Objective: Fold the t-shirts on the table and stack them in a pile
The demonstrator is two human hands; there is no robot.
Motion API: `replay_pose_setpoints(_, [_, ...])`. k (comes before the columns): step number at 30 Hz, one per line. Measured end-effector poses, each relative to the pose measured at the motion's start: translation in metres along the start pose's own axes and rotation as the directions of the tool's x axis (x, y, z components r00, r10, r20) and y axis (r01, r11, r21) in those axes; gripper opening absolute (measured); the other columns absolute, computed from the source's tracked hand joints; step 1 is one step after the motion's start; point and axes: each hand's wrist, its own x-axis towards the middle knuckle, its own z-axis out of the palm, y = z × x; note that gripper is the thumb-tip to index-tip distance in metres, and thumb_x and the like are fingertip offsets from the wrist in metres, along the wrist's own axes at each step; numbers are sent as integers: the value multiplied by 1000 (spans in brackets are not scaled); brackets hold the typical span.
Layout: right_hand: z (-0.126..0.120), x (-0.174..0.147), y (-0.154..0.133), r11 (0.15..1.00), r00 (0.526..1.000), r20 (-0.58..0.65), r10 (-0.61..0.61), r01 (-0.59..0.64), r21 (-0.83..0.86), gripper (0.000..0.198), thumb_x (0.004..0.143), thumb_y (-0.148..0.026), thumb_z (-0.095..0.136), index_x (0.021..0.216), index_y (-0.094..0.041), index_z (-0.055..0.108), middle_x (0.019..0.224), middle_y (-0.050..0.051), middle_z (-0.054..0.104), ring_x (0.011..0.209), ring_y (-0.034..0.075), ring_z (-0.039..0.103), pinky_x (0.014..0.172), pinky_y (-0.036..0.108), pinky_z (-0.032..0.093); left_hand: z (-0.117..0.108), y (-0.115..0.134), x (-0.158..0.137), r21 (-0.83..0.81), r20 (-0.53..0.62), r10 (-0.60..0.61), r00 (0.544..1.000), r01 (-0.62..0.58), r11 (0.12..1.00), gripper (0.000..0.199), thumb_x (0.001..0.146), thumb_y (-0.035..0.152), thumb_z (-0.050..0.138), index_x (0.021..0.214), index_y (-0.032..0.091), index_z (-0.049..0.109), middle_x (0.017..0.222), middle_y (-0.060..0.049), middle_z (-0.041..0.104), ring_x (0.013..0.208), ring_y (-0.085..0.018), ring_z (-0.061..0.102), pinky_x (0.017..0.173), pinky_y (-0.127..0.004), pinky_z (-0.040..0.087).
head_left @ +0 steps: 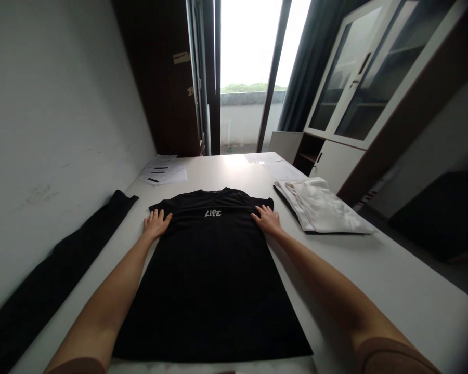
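A black T-shirt (214,280) lies spread flat on the white table, its neckline away from me and its hem close to my body. Pale lettering (212,213) runs across the upper part of the shirt and appears upside down from here. My left hand (156,224) rests on the shirt's left edge just below the sleeve, fingers spread. On the opposite edge, by the right sleeve, my right hand (267,220) lies with its fingers apart. Neither hand grips the cloth.
Folded white clothing (323,205) with something black under it lies to the right. Black cloth (62,265) stretches along the wall at left. Papers (164,171) and more sheets (276,163) lie at the table's far end. A glass-doored cabinet (347,78) stands behind.
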Motion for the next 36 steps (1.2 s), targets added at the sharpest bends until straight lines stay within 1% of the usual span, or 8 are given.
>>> replay_pose_setpoints(4, [-3,-28,11,995,995,-19,-94,95,30,56,105,-50,46,154,-24,47,161,12,39,150,30,31,120,49,26,-6,0,-12,-11,-21,-54,998,54,998,82,100,68,15,159,15,38,168,-17,25,155,-37,23,120,-63,23])
replay_pose_setpoints(7, [-6,-46,12,994,990,-97,-103,105,14,58,104,-48,49,156,-22,45,159,14,41,148,30,35,119,47,29,-10,9,-33,-17,-157,-36,987,34,999,75,103,61,20,157,13,41,165,-17,32,153,-35,27,121,-59,24])
replay_pose_setpoints(11, [-11,-61,-6,973,961,-158,-228,228,-21,49,103,-43,54,148,-23,55,161,12,38,151,30,30,121,49,26,-16,29,-74,47,-314,214,925,-210,977,63,105,51,30,154,15,45,163,-12,39,152,-29,31,124,-48,24])
replay_pose_setpoints(14, [-12,-70,-28,900,893,-135,-430,435,8,47,102,-42,55,147,-27,56,162,8,38,151,28,29,123,48,24,-14,46,-98,98,-245,457,855,-447,889,59,104,50,36,156,22,44,165,-7,36,154,-26,27,126,-44,21])
replay_pose_setpoints(18, [-21,-86,-47,817,819,-5,-573,572,75,46,101,-42,59,144,-27,58,151,10,50,140,29,45,116,44,35,-2,64,-116,77,-49,496,867,-492,867,62,105,53,36,160,24,36,168,-8,28,156,-30,21,124,-54,21])
replay_pose_setpoints(24, [-48,-107,-58,852,850,86,-520,523,-16,29,95,-46,68,115,-25,69,117,10,63,111,28,58,92,34,47,8,73,-146,98,-30,518,855,-514,852,64,105,55,34,162,26,32,170,-9,23,158,-32,13,126,-58,8])
replay_pose_setpoints(31, [-50,-106,-63,907,889,181,-420,420,37,23,100,-45,60,100,-25,70,102,5,67,92,21,65,76,26,44,4,61,-183,60,4,505,863,-505,861,65,105,56,33,163,28,29,171,-9,20,158,-33,14,124,-59,16])
replay_pose_setpoints(36, [-43,-91,-65,914,916,1,-402,401,61,26,104,-44,54,112,-25,70,112,7,66,103,22,63,84,28,45,-7,67,-171,54,-21,507,862,-505,861,67,101,57,44,160,25,36,164,-12,36,152,-33,31,122,-51,26])
